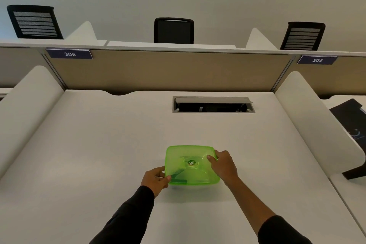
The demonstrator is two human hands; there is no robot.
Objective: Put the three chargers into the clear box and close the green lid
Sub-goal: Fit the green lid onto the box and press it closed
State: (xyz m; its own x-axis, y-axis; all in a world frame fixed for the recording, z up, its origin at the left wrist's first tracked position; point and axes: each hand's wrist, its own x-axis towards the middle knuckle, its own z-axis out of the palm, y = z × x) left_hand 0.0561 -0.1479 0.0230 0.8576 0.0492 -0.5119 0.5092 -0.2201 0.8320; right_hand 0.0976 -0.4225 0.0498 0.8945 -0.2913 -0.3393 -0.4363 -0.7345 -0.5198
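Two hands on a lidded box, white worktop.

Left hand (156,179): grips the near left corner of the green lid (191,164), thumb on top. Right hand (222,163): fingers curled over the far right edge, forefinger pressed on the lid top. Lid lies flat over the clear box (190,186), which shows only as a thin strip below; contents not visible. Box stands near the front middle of the worktop (99,144); an open cable hatch (213,105) lies well behind.
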